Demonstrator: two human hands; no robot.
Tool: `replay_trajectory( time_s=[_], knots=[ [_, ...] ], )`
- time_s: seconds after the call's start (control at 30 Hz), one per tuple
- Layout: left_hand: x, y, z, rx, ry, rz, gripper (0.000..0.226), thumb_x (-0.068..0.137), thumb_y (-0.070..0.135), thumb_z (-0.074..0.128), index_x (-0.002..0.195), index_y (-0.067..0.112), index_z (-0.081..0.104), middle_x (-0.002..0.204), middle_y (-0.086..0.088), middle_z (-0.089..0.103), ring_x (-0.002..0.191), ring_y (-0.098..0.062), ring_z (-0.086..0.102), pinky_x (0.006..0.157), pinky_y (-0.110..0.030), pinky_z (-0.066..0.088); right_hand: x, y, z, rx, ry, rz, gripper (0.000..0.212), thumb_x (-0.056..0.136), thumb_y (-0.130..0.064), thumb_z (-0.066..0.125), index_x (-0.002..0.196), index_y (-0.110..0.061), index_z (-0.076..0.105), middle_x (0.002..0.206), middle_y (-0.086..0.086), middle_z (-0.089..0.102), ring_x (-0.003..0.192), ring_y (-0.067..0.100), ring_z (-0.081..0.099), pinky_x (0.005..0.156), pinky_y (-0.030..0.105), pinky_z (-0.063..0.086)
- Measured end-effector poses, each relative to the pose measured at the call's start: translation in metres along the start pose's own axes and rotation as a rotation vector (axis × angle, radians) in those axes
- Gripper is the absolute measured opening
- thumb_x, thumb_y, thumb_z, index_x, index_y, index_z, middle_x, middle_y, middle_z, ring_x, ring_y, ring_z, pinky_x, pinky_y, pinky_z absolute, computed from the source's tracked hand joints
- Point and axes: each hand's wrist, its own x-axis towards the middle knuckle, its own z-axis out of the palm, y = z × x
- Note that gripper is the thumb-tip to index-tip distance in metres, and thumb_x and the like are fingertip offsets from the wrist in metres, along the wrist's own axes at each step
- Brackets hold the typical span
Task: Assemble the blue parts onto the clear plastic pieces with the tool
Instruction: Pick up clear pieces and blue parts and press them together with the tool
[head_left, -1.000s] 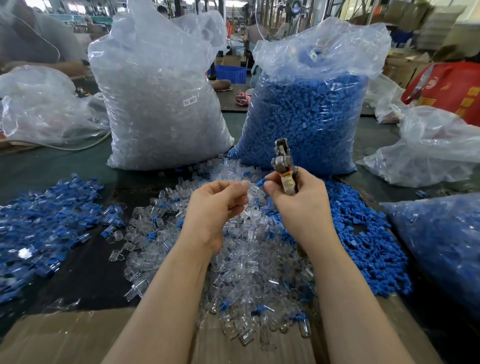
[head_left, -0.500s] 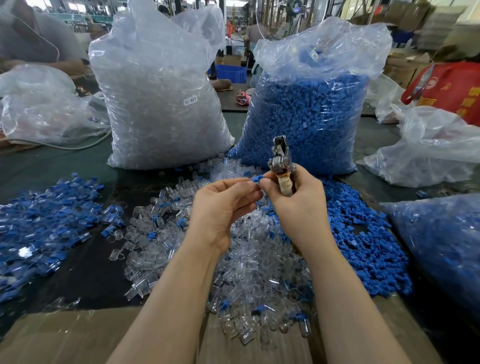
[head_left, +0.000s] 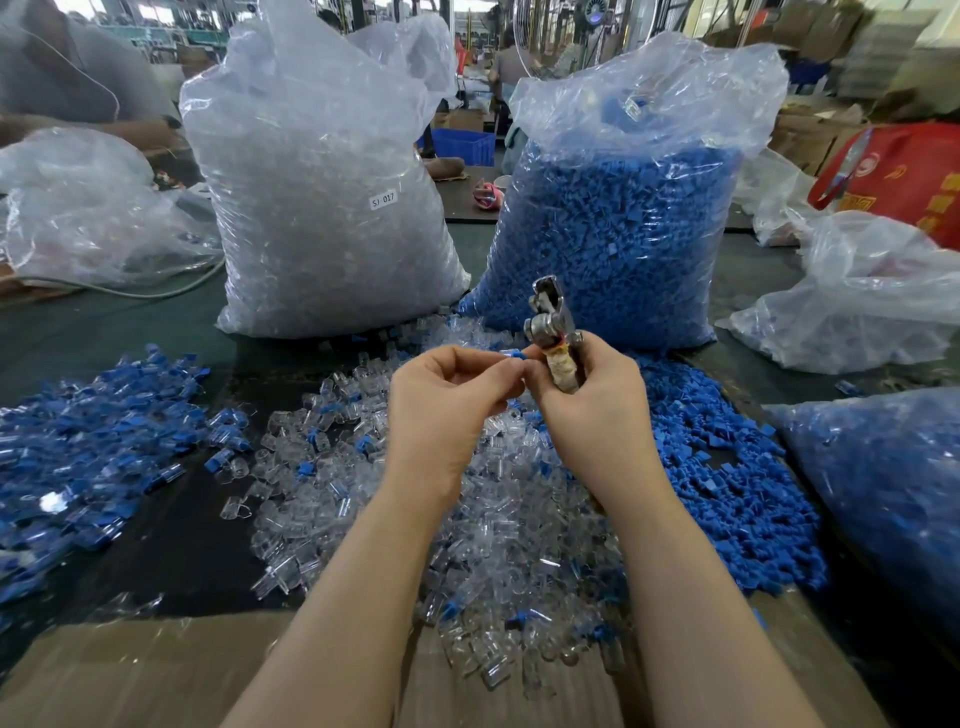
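Note:
My right hand (head_left: 597, 415) grips a metal plier-like tool (head_left: 551, 332) by its tape-wrapped handle, jaws pointing up. My left hand (head_left: 447, 410) meets it at the fingertips, and a small blue part (head_left: 514, 354) shows between the fingertips of both hands. Any clear piece in the left fingers is hidden. Below the hands lies a heap of loose clear plastic pieces (head_left: 498, 530). Loose blue parts (head_left: 727, 478) spread to the right of it. Assembled blue-and-clear pieces (head_left: 93, 447) lie in a pile at the left.
A big bag of clear pieces (head_left: 322, 208) and a big bag of blue parts (head_left: 618, 228) stand at the back. Another bag with blue parts (head_left: 893, 493) sits at the right edge. Cardboard (head_left: 156, 675) covers the near table edge. Empty plastic bags lie far left and right.
My left hand has moved right and up until its fingertips meet my right hand's at the blue part. The tool has shifted slightly up and left.

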Motion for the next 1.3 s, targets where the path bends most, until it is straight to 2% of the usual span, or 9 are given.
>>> replay_trajectory(
  time_s=[0.13,0.3,0.43,0.53,0.7,0.83,1.0,1.13,1.3],
  knots=[
    [0.001,-0.002,-0.001,0.065,0.030,0.070,0.007,0.082,0.005,0.076,0.079,0.007,0.071,0.070,-0.004,0.074,0.068,-0.014,0.072,0.065,-0.022,0.057,0.001,-0.002,-0.005,0.025,-0.076,0.021,0.001,0.088,-0.022,0.067,0.088,-0.022,0.068,0.076,-0.006,0.069,0.075,0.013,0.065,0.075,0.045,0.056],
    [0.003,-0.002,-0.003,0.051,0.019,0.102,0.007,0.085,0.001,0.072,0.081,0.005,0.068,0.069,-0.004,0.072,0.065,-0.012,0.071,0.063,-0.017,0.054,0.002,0.003,-0.017,-0.045,-0.242,0.077,0.010,0.087,-0.028,0.064,0.087,-0.018,0.066,0.079,0.004,0.069,0.079,0.028,0.064,0.076,0.051,0.054],
    [0.004,-0.001,-0.006,0.028,0.001,0.128,0.009,0.087,-0.001,0.068,0.082,0.006,0.067,0.066,0.001,0.071,0.066,-0.009,0.070,0.062,-0.016,0.053,0.000,0.005,-0.020,-0.116,-0.343,0.070,0.026,0.090,-0.030,0.064,0.088,-0.004,0.058,0.076,0.015,0.062,0.066,0.027,0.050,0.066,0.049,0.046],
    [0.004,0.001,-0.007,0.014,-0.024,0.138,0.009,0.088,-0.002,0.067,0.082,0.005,0.066,0.069,0.000,0.072,0.068,-0.010,0.072,0.064,-0.016,0.054,-0.001,0.004,-0.021,-0.135,-0.377,0.056,0.026,0.089,-0.028,0.064,0.095,-0.003,0.059,0.085,0.019,0.064,0.079,0.039,0.056,0.073,0.053,0.049],
    [0.004,0.003,-0.009,0.031,-0.066,0.153,0.006,0.089,-0.003,0.066,0.085,0.002,0.066,0.074,-0.007,0.073,0.069,-0.012,0.072,0.064,-0.015,0.054,-0.001,0.003,-0.021,-0.163,-0.387,0.041,0.024,0.090,-0.027,0.063,0.096,-0.004,0.060,0.085,0.018,0.065,0.083,0.038,0.058,0.073,0.052,0.048],
    [0.004,0.003,-0.011,0.055,-0.086,0.159,0.009,0.089,-0.002,0.066,0.083,0.005,0.067,0.073,-0.004,0.073,0.070,-0.013,0.072,0.065,-0.016,0.054,0.000,0.003,-0.020,-0.196,-0.387,0.042,0.019,0.091,-0.026,0.062,0.094,-0.008,0.060,0.081,0.013,0.065,0.073,0.028,0.057,0.068,0.047,0.048],
    [0.005,0.001,-0.013,0.070,-0.080,0.160,0.009,0.089,-0.001,0.066,0.083,0.006,0.067,0.069,0.001,0.073,0.066,-0.008,0.071,0.064,-0.015,0.053,0.000,0.003,-0.016,-0.256,-0.375,0.041,0.005,0.087,-0.017,0.059,0.089,-0.014,0.062,0.075,0.006,0.065,0.071,0.027,0.058,0.066,0.043,0.049],
    [0.006,0.001,-0.014,0.089,-0.070,0.160,0.010,0.089,0.000,0.067,0.082,0.008,0.067,0.069,0.002,0.073,0.066,-0.008,0.070,0.064,-0.016,0.053,-0.002,0.002,-0.015,-0.292,-0.354,0.026,0.009,0.084,-0.013,0.056,0.086,-0.018,0.063,0.070,0.001,0.063,0.064,0.021,0.054,0.060,0.037,0.045],
    [0.007,0.000,-0.015,0.024,-0.093,0.055,0.006,0.089,0.002,0.066,0.085,0.006,0.066,0.070,0.000,0.074,0.066,-0.009,0.071,0.061,-0.016,0.053,0.001,0.003,-0.015,-0.335,-0.361,-0.003,0.006,0.086,-0.020,0.058,0.088,-0.018,0.063,0.071,0.000,0.062,0.067,0.022,0.055,0.063,0.040,0.047]
  ],
)
